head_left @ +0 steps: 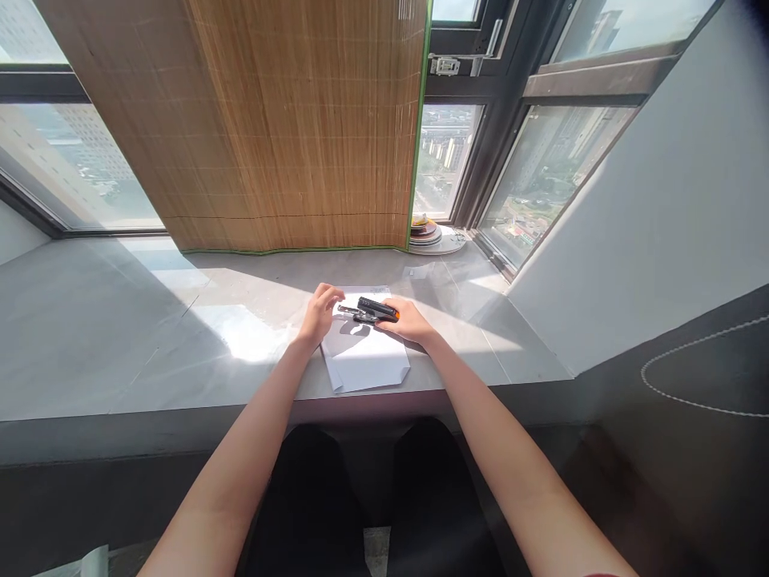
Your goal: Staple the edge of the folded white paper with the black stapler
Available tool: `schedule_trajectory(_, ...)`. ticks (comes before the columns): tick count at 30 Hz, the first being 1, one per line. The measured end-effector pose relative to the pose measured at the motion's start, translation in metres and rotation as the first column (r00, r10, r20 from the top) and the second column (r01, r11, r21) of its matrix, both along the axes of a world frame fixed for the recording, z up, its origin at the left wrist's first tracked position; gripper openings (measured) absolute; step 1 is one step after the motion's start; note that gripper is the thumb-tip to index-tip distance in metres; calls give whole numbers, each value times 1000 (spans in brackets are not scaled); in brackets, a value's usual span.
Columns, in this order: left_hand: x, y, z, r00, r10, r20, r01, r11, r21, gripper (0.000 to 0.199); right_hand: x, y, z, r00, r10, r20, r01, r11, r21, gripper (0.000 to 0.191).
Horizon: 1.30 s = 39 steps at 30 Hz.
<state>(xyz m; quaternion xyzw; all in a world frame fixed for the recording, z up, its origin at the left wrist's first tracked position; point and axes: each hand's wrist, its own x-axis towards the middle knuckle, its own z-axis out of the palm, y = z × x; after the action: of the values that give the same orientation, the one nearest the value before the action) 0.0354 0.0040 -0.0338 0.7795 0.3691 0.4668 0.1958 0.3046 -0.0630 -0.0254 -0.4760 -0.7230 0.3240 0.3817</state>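
Note:
A black stapler (378, 309) with an orange patch at its rear is gripped in my right hand (406, 320). Its top cover is swung up, and a metal rail shows toward the left. Close to the rail's front end is my left hand (323, 311), its fingers bent together; whether something small is between them is hidden. Beneath both lies a stack of white paper (368, 361) on the ledge, with folded lower corners and the stapler's shadow across it.
The grey tiled ledge (162, 344) ends in a front edge above my knees. A bamboo blind (300, 136) hangs at the back. Stacked plates (425, 234) stand by the window corner. A white wall (649, 200) slopes on the right, near a beaded cord (666, 394).

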Motion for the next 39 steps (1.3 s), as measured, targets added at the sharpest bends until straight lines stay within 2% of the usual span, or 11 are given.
schedule_trajectory(5, -2, 9, -3, 999, 7, 38, -4, 995, -100, 24, 1, 2, -3, 1000, -6, 11, 6, 1000, 10, 25)
schedule_trajectory(11, -4, 9, -8, 992, -121, 31, 123, 988, -92, 18, 2, 5, -4, 1000, -9, 11, 9, 1000, -9, 25)
schedule_trajectory(17, -2, 4, -7, 998, -57, -19, 55, 991, -124, 19, 1, 3, -2, 1000, 1, 20, -1, 1000, 2, 19)
schedule_trajectory(26, 0, 9, -13, 997, -55, -61, 39, 972, -231, 18, 1, 4, -4, 999, -15, 31, 15, 1000, -2, 23)
schedule_trajectory(39, 0, 5, -2, 984, -85, -158, 58, 984, -169, 14, 1, 4, -4, 999, -26, 35, 27, 999, -22, 22)
